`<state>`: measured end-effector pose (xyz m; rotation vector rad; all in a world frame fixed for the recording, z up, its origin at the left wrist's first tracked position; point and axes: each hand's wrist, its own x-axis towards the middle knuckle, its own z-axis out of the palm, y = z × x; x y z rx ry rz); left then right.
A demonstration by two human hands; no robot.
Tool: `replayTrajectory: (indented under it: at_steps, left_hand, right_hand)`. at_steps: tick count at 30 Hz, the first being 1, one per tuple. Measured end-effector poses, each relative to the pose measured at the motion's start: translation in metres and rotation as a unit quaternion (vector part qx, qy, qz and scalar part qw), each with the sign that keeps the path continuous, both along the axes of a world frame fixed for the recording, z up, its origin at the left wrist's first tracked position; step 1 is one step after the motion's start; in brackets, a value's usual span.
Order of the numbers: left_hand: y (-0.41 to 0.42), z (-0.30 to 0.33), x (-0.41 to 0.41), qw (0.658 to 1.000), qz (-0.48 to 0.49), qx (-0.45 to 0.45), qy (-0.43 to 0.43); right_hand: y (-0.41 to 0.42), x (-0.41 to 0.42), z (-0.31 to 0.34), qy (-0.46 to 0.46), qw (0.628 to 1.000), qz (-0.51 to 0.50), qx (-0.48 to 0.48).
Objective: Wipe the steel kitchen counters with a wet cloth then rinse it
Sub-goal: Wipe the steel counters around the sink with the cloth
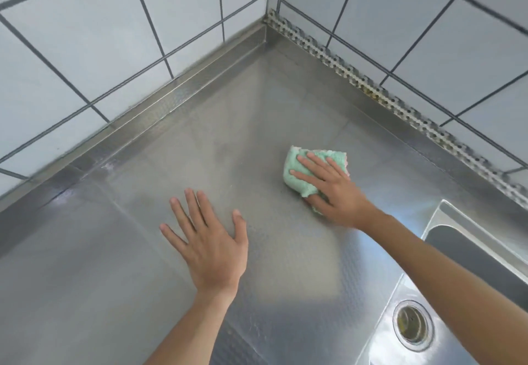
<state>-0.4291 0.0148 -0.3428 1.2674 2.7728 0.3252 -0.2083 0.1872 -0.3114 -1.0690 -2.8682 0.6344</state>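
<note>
Head view, looking down into a corner of a steel tabletop (160,250).

Task object: green cloth (300,174), folded into a small pad, with a pale pink edge showing at its far right corner. It lies flat on the tabletop, right of centre, nearer the right-hand wall than the left-hand one, and well short of the corner itself.

Right hand (334,186): lies on top of the cloth, palm down. Grip spread, with the fingers (310,162) straight and fanned across the pad, pressing it onto the steel. Nothing is curled round the cloth that I can see; the thumb side is partly hidden by the pad's near edge.

Left hand (210,242): flat on the bare tabletop to the left of the cloth, well apart from it. Grip spread, fingers straight and splayed, palm down, holding nothing.

Surroundings: the tabletop surface carries a fine embossed dot pattern and has a raised steel lip along both walls. A perforated metal strip (371,90) runs along the foot of the right-hand wall, with brownish marks in places. Both walls are clad in pale tiles (71,59) with dark grout lines. At lower right, a steel sink (468,253) is set into the tabletop, and its round drain (413,325) is visible beside the right forearm.

Writing: no brand, label or lettering legible on the cloth, steel or tiles.
</note>
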Motion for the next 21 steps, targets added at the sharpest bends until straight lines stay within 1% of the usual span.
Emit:
replayTrajectory:
  at_steps: [2, 4, 7, 9, 11, 13, 15, 18, 21]
  left_hand:
    - [0.000, 0.000, 0.000, 1.000, -0.005, -0.001, -0.002]
    - [-0.001, 0.002, 0.000, 1.000, -0.003, -0.003, -0.002]
    - [0.000, 0.006, 0.002, 1.000, 0.001, -0.001, -0.008]
    - [0.001, 0.006, 0.002, 1.000, 0.003, -0.002, -0.008]
    - [0.001, 0.006, 0.001, 1.000, 0.001, -0.003, -0.010]
    - [0.001, 0.006, 0.000, 1.000, 0.000, -0.002, -0.012]
    - [0.000, 0.005, 0.001, 1.000, -0.002, 0.000, -0.013]
    - [-0.001, 0.004, -0.001, 1.000, -0.007, 0.010, -0.016]
    - [0.000, 0.002, -0.003, 1.000, -0.010, 0.014, -0.013]
  right_hand:
    - [0.017, 0.042, 0.001, -0.011, 0.994, -0.104, 0.011]
    - [0.042, 0.054, 0.000, -0.032, 0.978, -0.206, 0.013]
    - [0.083, 0.024, -0.001, -0.071, 0.942, -0.329, 0.005]
    - [0.097, -0.015, 0.000, -0.076, 0.927, -0.368, -0.003]
    - [0.092, -0.059, 0.002, -0.074, 0.938, -0.338, -0.006]
    - [0.063, -0.098, 0.003, -0.059, 0.966, -0.253, -0.002]
    - [0.018, -0.114, 0.000, -0.038, 0.985, -0.166, 0.015]
    - [-0.051, -0.080, -0.002, -0.016, 0.997, -0.061, 0.034]
    - [-0.090, 0.002, -0.004, -0.030, 0.999, -0.003, 0.031]
